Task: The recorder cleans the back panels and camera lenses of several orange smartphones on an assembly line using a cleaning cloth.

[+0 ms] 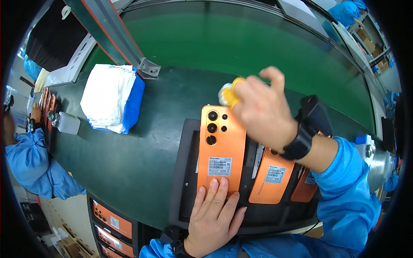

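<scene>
The left hand (214, 217), fingers flat and gripping nothing, pins the orange phone (221, 150) face-down on the dark tray (183, 180), steadying it, while at one o'clock the right hand (263, 107) pinches a yellow-white wiping pad (227, 93) at the phone's top edge.

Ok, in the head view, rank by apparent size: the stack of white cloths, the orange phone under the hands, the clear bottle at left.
1. Stack of white cloths and orange phone: look alike, so unranked.
2. Clear bottle: clearly smallest, though the fisheye shrinks it near the rim.
</scene>
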A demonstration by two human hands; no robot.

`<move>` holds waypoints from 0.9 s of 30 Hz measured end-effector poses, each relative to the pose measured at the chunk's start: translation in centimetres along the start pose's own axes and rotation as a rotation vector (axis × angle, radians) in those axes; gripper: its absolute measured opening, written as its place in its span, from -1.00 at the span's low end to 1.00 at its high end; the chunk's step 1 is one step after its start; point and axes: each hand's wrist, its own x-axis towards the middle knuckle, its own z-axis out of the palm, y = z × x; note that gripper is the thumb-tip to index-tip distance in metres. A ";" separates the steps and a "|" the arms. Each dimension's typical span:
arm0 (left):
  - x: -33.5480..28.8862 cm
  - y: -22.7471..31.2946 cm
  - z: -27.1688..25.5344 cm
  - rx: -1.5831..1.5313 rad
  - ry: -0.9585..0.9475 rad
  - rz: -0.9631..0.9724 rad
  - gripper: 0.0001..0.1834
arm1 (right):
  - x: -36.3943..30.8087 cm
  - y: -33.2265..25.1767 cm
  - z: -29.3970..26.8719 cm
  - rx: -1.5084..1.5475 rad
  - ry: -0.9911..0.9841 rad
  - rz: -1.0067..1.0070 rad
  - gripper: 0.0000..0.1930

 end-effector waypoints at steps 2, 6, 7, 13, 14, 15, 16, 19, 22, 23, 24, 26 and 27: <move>-0.2 -0.3 0.5 0.040 -0.014 -0.022 -0.61 | 0.0 1.2 -0.4 -0.058 -0.136 0.054 -0.92; -0.1 0.0 0.4 0.057 -0.005 -0.022 -0.62 | -0.1 -1.4 -0.1 0.088 0.125 -0.036 -0.90; 0.2 0.3 0.1 0.028 -0.001 -0.012 -0.62 | 0.0 -2.1 -0.1 0.107 0.088 -0.082 -0.90; -0.3 -0.1 0.4 0.071 -0.004 -0.045 -0.63 | -1.5 -2.3 -1.3 0.147 0.000 -0.020 -0.88; -0.1 0.0 0.4 0.073 -0.004 -0.053 -0.63 | -2.3 -2.3 -1.4 0.104 0.007 -0.024 -0.86; 0.1 0.1 0.2 0.077 -0.003 -0.053 -0.63 | -3.0 -2.4 -1.4 0.062 0.013 -0.029 -0.84; 0.4 0.5 -0.1 0.055 0.001 -0.038 -0.64 | -3.5 -2.6 -1.5 0.050 0.053 -0.038 -0.80; 0.8 0.7 -0.1 0.017 -0.004 -0.014 -0.65 | -4.4 -3.3 -2.3 0.112 -0.001 -0.088 -0.78; 0.7 0.7 -0.2 0.014 -0.008 -0.016 -0.65 | -3.9 -3.5 -2.4 0.130 0.003 -0.161 -0.80; 0.7 0.7 -0.3 0.012 -0.005 -0.013 -0.66 | -3.7 -3.2 -2.5 0.135 -0.001 -0.174 -0.83; 0.7 0.7 -0.3 0.011 -0.006 -0.010 -0.66 | -3.8 -3.0 -1.6 0.106 0.095 -0.120 -0.93; 0.6 0.7 -0.4 0.030 0.011 -0.010 -0.66 | -3.3 -1.8 -1.3 0.087 0.085 -0.074 -0.94; 0.7 0.7 -0.3 0.031 0.013 -0.009 -0.66 | -3.0 -0.9 -1.4 0.053 0.070 -0.022 -0.94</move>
